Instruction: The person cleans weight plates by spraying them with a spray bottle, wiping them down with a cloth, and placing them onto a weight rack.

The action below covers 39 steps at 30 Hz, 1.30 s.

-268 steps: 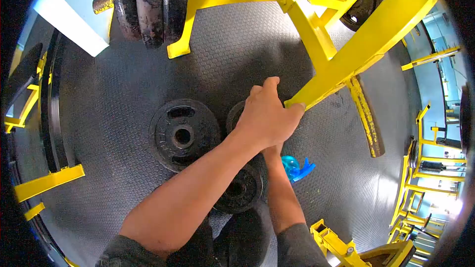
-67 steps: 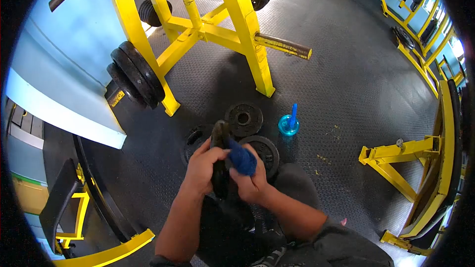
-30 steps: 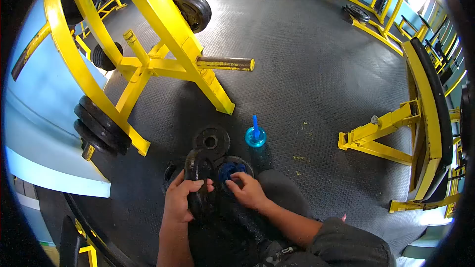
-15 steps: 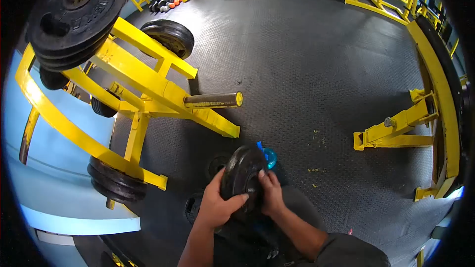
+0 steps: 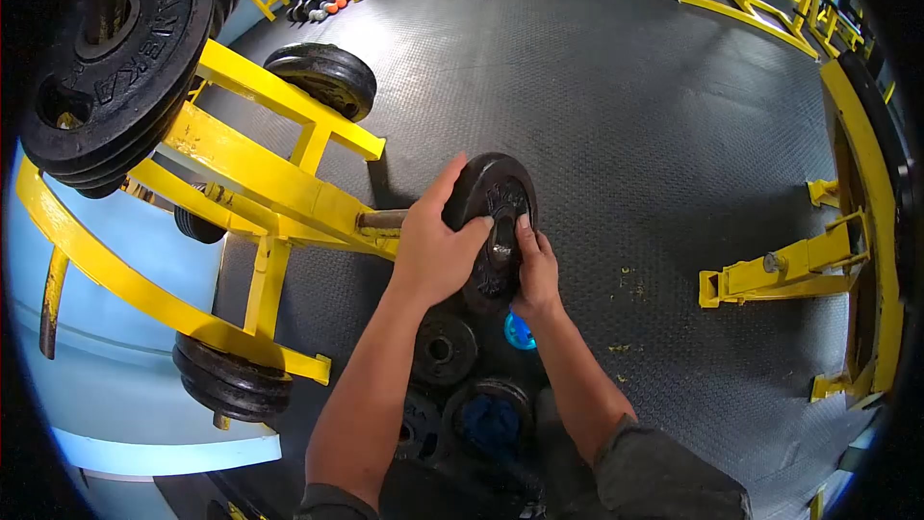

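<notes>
Yellow rack (image 5: 260,173) left, blue cloth (image 5: 491,427) on near plate (image 5: 454,419), weight disc (image 5: 504,196) on edge, face turned right, both hands (image 5: 435,246) gripping it

Glare whitens the floor (image 5: 597,125) toward upper left; the lens bows the yellow rack (image 5: 279,176), corners go black, and the held plate (image 5: 502,195) seems slightly soft.

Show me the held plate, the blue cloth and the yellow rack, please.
Held plate (image 5: 505,200): head view, on its face above the central hole.
Blue cloth (image 5: 492,426): head view, middle of its crumpled top.
Yellow rack (image 5: 258,172): head view, on a thick slanting beam.
</notes>
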### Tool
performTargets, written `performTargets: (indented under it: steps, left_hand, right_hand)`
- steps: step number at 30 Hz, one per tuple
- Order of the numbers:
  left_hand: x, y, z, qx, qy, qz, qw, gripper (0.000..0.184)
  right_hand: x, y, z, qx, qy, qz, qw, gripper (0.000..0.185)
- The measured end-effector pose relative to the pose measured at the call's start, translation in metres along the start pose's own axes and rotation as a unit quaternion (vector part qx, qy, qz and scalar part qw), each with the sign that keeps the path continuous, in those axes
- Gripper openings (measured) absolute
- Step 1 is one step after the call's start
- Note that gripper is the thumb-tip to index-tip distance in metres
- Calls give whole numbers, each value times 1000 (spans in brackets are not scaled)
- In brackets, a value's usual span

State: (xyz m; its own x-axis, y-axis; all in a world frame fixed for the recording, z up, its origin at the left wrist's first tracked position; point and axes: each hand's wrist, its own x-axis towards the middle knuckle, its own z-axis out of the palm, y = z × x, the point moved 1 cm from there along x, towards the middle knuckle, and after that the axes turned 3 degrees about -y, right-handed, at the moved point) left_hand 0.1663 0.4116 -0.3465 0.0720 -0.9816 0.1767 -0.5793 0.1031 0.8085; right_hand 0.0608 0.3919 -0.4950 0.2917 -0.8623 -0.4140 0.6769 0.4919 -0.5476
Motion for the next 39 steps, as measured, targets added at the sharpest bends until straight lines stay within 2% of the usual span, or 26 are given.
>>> performTargets:
  steps: [1, 5, 7, 9, 13, 15, 16, 17, 20, 23, 24, 26, 28, 29, 31, 34, 36, 39]
  left_hand:
    - [7, -4, 0, -5, -7, -15, 1000, 63]
    - [18, -25, 1, -57, -8, -45, 997, 62]
    - [18, -26, -2, -74, -3, -54, 996, 60]
    - [20, -28, -6, -89, -10, -58, 994, 60]
    - [28, -47, -17, -33, 13, -68, 997, 58]
    - [29, -54, -23, -24, 19, -75, 997, 57]
    - [29, -59, -27, -1, 18, -82, 996, 58]
    - [28, -65, -33, 23, 17, -90, 996, 58]
    - [29, -80, -55, 76, 22, -90, 993, 55]
    - [31, -103, -73, 105, 30, -83, 991, 51]
    - [32, -112, -79, 141, 38, -60, 988, 51]
    - [35, -121, -86, 177, 44, -39, 982, 51]
    - [37, -121, -93, 272, 33, 13, 962, 50]
    - [37, -120, -96, 270, 35, 11, 962, 50]
    - [37, -115, -100, 441, 25, 40, 896, 50]
    - [36, -111, -99, 499, 25, 9, 866, 49]
    - [37, -115, -102, 501, 19, 13, 865, 48]
    - [38, -122, -105, 517, 16, 15, 856, 48]
  right_hand:
    - [3, -1, 4, 14, 17, 2, 1000, 59]
    - [16, 3, 6, -9, 55, 46, 997, 59]
    - [24, 14, 5, 13, 24, 46, 999, 61]
    - [31, 19, 7, -7, 47, 53, 998, 62]
    - [39, 30, 18, 18, -2, 72, 997, 58]
    - [43, 42, 24, 44, -30, 100, 994, 82]
    - [46, 55, 23, 46, -34, 89, 994, 62]
    - [49, 67, 24, 47, -32, 95, 994, 62]
    - [63, 92, 38, 118, -150, 89, 977, 36]
    - [63, 109, 58, 118, -158, 48, 979, 33]
    - [67, 115, 62, 119, -146, 93, 978, 33]
    - [81, 138, 63, 101, -149, 83, 980, 35]
    - [82, 147, 72, 81, -153, 73, 982, 37]
    - [82, 151, 74, 65, -114, 88, 987, 37]
    - [84, 157, 76, 47, -74, 102, 991, 38]
    - [90, 167, 77, 53, -107, 76, 990, 42]
    - [94, 172, 77, 69, -133, 50, 988, 43]
    - [98, 177, 81, 73, -102, 65, 990, 43]
